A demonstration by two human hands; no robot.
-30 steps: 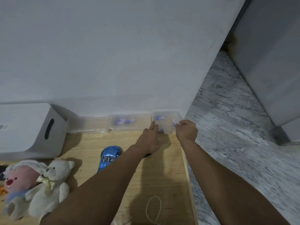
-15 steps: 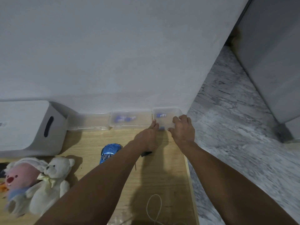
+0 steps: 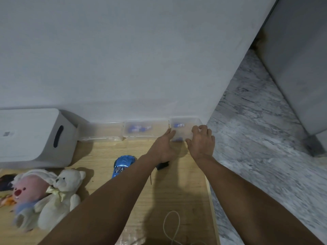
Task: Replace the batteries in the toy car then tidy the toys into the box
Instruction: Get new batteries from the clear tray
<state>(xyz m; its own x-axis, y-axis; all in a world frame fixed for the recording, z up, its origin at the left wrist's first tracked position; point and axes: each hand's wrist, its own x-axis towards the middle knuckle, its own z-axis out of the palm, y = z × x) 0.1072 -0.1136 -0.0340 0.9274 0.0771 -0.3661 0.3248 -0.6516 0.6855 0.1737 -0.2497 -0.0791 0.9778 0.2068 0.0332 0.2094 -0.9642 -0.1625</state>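
Blue toy car [image 3: 123,165] beside left hand [image 3: 163,147]

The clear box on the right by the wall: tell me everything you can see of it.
The clear box is a small, see-through plastic container with rounded corners, sitting on the wooden tabletop at its far right corner, against the white wall. Something blue shows blurrily inside; what it is cannot be told. The left hand touches its left front side with straight fingers, and the right hand curls over its right front edge. Another clear box sits to its left.
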